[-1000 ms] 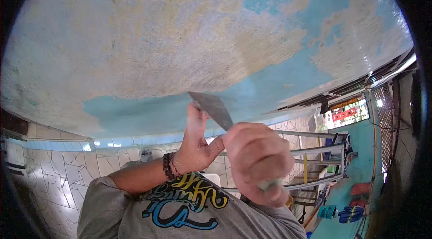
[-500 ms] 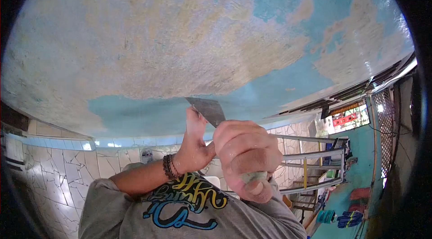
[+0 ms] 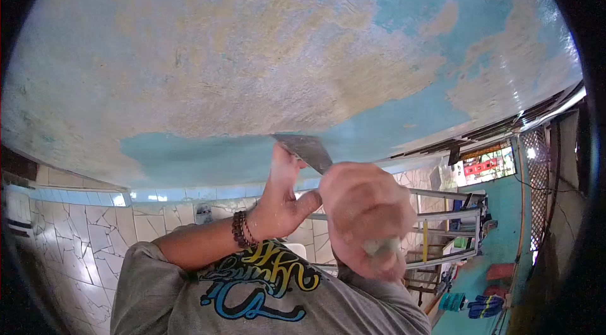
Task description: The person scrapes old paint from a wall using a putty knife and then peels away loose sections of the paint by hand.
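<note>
My right hand (image 3: 369,221) is closed in a fist around a putty knife; the handle is hidden in the fist and the fingers are blurred. The putty knife's grey metal blade (image 3: 304,150) points up and left, its edge against the wall (image 3: 252,63). My left hand (image 3: 281,202), with dark bracelets at the wrist, is beside and partly behind the blade. Its fingers are stretched up toward the blade edge, and the thumb stands apart, close to the right fist. The wall has patchy blue paint and rough beige, bared areas.
A metal ladder (image 3: 448,231) lies beyond my right hand. Cracked-pattern tiles (image 3: 76,240) cover the floor. At right are a turquoise wall (image 3: 505,215), a window opening (image 3: 486,166) and hanging dark blue cloth (image 3: 486,305).
Both hands and the putty knife have shifted slightly right. The blade edge stays against the wall near the border between the beige and blue areas.
</note>
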A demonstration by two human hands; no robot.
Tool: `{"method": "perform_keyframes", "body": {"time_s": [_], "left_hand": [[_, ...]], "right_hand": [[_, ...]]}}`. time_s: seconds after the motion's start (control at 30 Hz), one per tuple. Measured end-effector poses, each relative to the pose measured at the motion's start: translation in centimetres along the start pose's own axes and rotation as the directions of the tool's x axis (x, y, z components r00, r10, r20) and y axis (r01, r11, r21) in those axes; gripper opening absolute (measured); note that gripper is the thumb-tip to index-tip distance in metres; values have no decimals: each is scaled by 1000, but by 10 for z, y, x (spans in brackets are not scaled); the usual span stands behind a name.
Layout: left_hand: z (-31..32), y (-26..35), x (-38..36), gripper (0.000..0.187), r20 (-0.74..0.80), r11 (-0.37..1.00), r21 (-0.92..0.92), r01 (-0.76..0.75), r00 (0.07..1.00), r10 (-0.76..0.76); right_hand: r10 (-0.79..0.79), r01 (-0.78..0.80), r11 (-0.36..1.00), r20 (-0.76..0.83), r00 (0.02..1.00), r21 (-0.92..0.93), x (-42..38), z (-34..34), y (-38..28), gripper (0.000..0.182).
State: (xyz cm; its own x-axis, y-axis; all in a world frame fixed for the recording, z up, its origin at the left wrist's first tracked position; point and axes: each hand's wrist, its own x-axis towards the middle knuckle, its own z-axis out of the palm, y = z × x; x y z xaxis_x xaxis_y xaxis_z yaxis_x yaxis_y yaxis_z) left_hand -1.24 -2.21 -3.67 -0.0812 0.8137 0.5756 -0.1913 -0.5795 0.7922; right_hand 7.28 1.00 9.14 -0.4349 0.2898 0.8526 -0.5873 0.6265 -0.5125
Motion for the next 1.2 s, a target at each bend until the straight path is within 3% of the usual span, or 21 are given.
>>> {"method": "perform_keyframes", "body": {"time_s": [0.07,0.23,0.3,0.37,0.4,0.53,0.6,0.67,0.73,0.77,0.87,1.0,1.13,1.2], "left_hand": [[1,-10,-5,84,9,1000,-16,21,1000,-20],[16,7,5,88,-116,961,-275,-1,993,-32],[7,-2,-2,88,-20,999,-42,7,1000,-7],[6,-7,-5,86,4,1000,17,2,1000,-3],[11,-5,-3,84,-30,999,-47,5,1000,-6],[12,-12,6,75,-70,966,-228,118,988,-137],[17,-15,0,74,-88,984,-169,60,993,-76],[17,-14,0,76,-52,985,-165,48,997,-58],[19,-5,11,76,-30,995,-93,-20,999,18],[20,-2,12,76,-12,997,-59,-51,999,50],[21,-18,2,74,-41,990,-119,75,996,-81],[19,-7,11,72,-27,995,-83,61,998,-64],[24,-14,6,73,-46,986,-134,96,994,-103],[22,-14,6,73,-38,989,-131,70,996,-75]], "right_hand": [[4,-4,1000,3,1000,26,-2,-1,2,23],[56,-52,997,54,997,-65,-5,-8,-1,29],[63,-55,993,75,995,-99,-4,-10,-3,32],[33,-44,993,-98,995,-110,-18,-8,-9,33],[-12,-19,988,-199,980,-153,-26,-3,-17,34],[7,-28,983,-113,994,-179,-5,-14,-12,32],[37,-52,992,-133,990,-116,-7,-15,-6,32],[32,-71,977,-188,982,-202,-17,-15,-23,33],[-122,105,984,-113,986,-147,-8,-20,-30,34],[-70,51,986,-121,990,-157,-7,-22,-21,33],[59,-82,988,-174,983,-130,-11,-25,-8,31],[-115,101,991,-178,977,-86,-8,-28,-30,33],[105,-149,975,-251,962,-166,-15,-33,-16,45],[-20,-4,996,-255,967,-92,-17,-37,-22,43]]}}
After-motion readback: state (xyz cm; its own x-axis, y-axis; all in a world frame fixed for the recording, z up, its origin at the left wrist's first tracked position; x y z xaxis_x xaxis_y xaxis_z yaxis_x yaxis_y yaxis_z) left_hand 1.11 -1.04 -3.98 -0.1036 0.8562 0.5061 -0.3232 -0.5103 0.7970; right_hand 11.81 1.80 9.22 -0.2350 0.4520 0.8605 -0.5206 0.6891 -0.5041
